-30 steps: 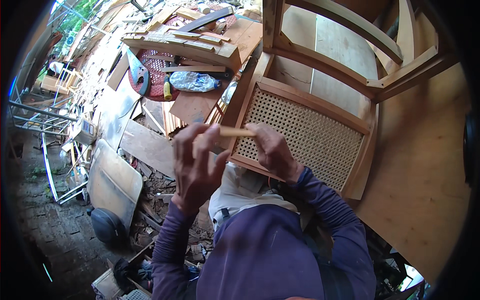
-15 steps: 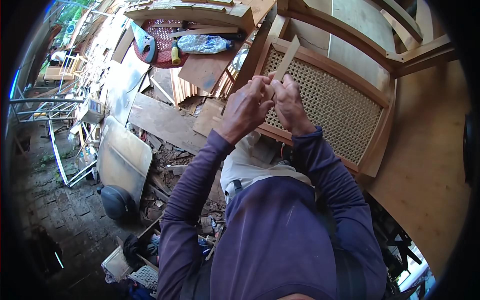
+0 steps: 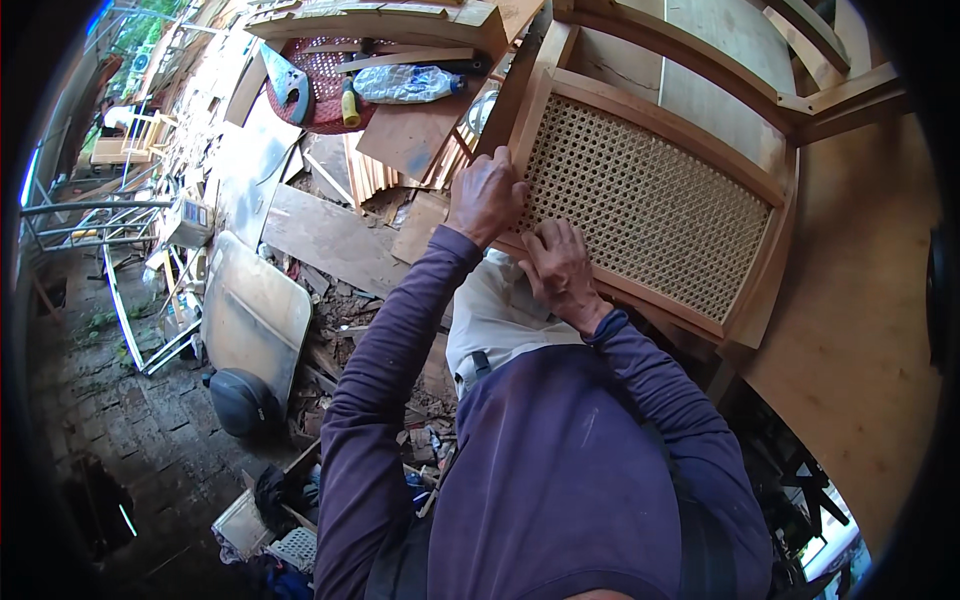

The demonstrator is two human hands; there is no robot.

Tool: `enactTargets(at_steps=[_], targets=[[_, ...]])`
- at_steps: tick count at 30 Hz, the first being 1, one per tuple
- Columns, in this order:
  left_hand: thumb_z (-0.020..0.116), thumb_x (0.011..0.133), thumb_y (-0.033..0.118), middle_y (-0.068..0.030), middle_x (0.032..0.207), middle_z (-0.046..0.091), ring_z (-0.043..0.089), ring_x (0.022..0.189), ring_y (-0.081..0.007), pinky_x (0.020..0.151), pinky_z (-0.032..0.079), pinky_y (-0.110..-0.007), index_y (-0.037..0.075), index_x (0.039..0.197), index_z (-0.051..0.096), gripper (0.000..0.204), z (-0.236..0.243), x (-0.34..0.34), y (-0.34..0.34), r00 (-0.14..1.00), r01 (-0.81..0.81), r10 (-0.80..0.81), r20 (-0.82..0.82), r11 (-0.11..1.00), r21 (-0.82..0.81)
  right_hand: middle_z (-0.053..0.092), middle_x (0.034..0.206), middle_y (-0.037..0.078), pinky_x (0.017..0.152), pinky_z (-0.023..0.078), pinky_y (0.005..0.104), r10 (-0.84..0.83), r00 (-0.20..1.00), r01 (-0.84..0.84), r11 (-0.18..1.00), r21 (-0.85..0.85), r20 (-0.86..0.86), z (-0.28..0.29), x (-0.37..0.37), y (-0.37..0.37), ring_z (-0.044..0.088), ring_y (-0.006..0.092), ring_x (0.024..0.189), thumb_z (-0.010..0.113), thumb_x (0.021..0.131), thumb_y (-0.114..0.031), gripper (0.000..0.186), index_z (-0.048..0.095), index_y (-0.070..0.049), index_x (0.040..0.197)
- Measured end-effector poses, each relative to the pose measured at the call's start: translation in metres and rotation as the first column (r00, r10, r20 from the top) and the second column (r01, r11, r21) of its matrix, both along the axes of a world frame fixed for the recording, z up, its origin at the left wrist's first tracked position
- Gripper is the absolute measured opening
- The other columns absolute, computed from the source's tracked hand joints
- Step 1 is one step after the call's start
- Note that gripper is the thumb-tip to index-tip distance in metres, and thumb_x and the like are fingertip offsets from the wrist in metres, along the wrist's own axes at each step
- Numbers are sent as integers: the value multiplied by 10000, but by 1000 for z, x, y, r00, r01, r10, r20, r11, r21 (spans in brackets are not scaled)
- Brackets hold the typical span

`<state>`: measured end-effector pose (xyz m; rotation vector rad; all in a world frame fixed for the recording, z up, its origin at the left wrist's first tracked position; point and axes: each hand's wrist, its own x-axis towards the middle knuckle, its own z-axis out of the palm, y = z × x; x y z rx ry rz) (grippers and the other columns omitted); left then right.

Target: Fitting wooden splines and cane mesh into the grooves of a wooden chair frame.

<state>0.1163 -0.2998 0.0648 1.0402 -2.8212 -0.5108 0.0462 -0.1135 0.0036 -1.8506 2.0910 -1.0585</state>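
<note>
A wooden frame (image 3: pixel 670 292) with a woven cane panel (image 3: pixel 640 200) set in it stands in front of me. My left hand (image 3: pixel 487 197) is closed at the near left corner, its fingers curled over the frame's left side piece. On the near rail rests my right hand (image 3: pixel 562 268), fingers bent and pressed together beside the cane's lower left corner. Whatever may be under those fingers is hidden. The thin pale strip held earlier does not show.
Curved wooden rails (image 3: pixel 690 50) rise behind the panel. At upper left, a red woven seat (image 3: pixel 325 75) carries a plastic bottle (image 3: pixel 410 84), a yellow-handled tool (image 3: pixel 349 105) and a handsaw (image 3: pixel 285 85). Plywood (image 3: pixel 850 330) spreads at right. Wood scraps (image 3: pixel 325 235) litter the ground.
Both hands have come apart and lowered from above the cane panel to the frame's near left corner. The pale strip between them has gone out of sight.
</note>
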Motion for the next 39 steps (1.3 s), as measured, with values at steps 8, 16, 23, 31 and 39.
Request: enactTargets(at_steps=[8, 16, 23, 31, 39], targets=[[825, 886, 260, -279, 894, 753, 760, 863, -479, 795, 613, -558, -14, 1002, 649, 346, -4, -1, -4, 991, 8, -9, 132, 1000, 12, 598, 1089, 144, 920, 476, 478, -45, 999, 47, 998, -52, 30, -6, 6, 1, 591, 351, 1052, 837, 851, -139, 338, 733, -34, 1155], [793, 862, 204, -270, 934, 783, 794, 896, -447, 808, 640, -527, -12, 1002, 735, 263, -1, -8, -1, 981, -4, 12, 193, 999, -39, 588, 1017, 131, 850, 489, 465, -103, 995, 103, 992, -73, 9, -11, 5, -8, 615, 355, 1011, 821, 872, -124, 178, 691, -70, 982], [754, 874, 163, -231, 1075, 823, 822, 1013, -396, 868, 666, -482, 47, 1041, 849, 225, 10, -41, -13, 892, 126, -141, 430, 990, 63, 635, 1070, 183, 783, 561, 473, -59, 980, 64, 998, -22, 188, 1, -13, -14, 679, 396, 932, 819, 897, -77, 232, 724, -18, 1100], [841, 845, 217, -183, 1168, 840, 824, 1101, -334, 909, 665, -449, 100, 1129, 863, 308, 18, -54, -18, 846, 55, -133, 517, 985, 164, 637, 1070, 173, 792, 562, 487, -35, 982, 34, 999, 7, 187, 18, -52, -20, 683, 398, 944, 831, 872, -80, 250, 717, -24, 1088], [755, 894, 216, -199, 1064, 836, 832, 1012, -361, 843, 663, -457, 82, 1082, 862, 254, 24, -34, -11, 892, 47, -115, 436, 985, 164, 624, 1037, 116, 857, 458, 469, 24, 1000, -24, 1000, -13, 20, 4, -13, -9, 594, 345, 1000, 864, 835, -146, 244, 734, -80, 1030]])
